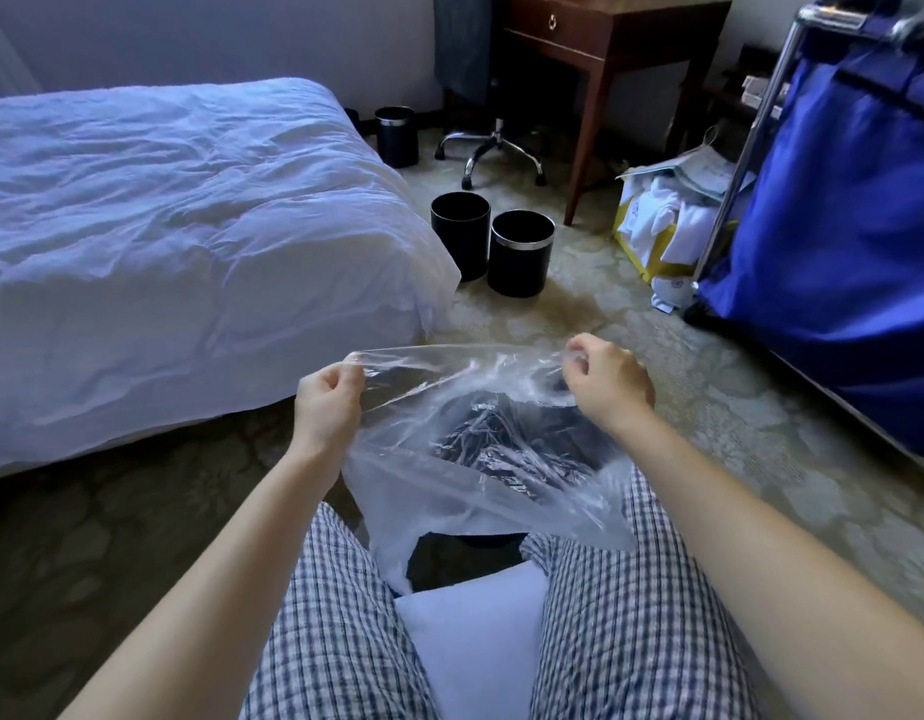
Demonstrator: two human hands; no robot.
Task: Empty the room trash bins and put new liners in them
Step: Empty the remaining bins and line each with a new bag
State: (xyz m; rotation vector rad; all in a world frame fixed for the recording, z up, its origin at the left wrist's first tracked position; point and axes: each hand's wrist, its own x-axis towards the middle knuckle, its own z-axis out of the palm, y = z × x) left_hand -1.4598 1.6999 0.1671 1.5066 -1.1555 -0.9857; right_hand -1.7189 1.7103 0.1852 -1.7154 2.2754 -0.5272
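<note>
spreading a fresh clear liner [449, 491], pinched at its mouth by left hand [327, 402] and right hand [608, 387], well apart, above a dark bin [465, 553] between the knees. next, likely: lowering in, cuffing over rim. unlined beyond: black bin [460, 233], steel-banded bin [522, 252]. no readable writing.

Bed [190, 226] walls off my left, blue cart [839, 241] my right; open carpet [579, 324] runs between. Far ahead, left bin [460, 241] and right bin [522, 262] stand side by side in that lane. Near, the stretched liner [449, 491] covers my lap.
</note>
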